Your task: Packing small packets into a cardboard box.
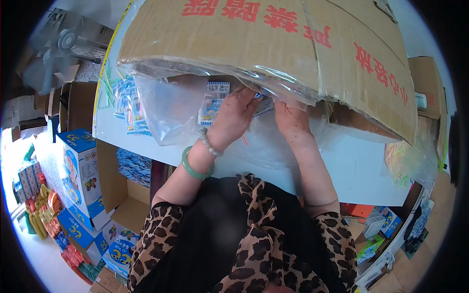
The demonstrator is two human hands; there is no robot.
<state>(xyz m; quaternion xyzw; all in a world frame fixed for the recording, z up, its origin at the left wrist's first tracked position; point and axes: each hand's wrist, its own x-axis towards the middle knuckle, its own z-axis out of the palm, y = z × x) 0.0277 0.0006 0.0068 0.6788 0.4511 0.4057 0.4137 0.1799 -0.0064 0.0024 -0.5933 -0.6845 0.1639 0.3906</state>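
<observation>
I see the carton on the worktop, packets by its left corner, a bag perhaps partly inside.

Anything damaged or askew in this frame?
Mildly: the large brown cardboard box has an uneven, frayed-looking near edge, most visible to the right of the person's bare right hand, and its red printing appears upside down.

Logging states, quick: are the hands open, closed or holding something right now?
Left hand: fingers closed, apparently on a blue-and-white packet.
Right hand: cannot be told; fingertips hidden at the carton's plastic-covered edge.
</observation>
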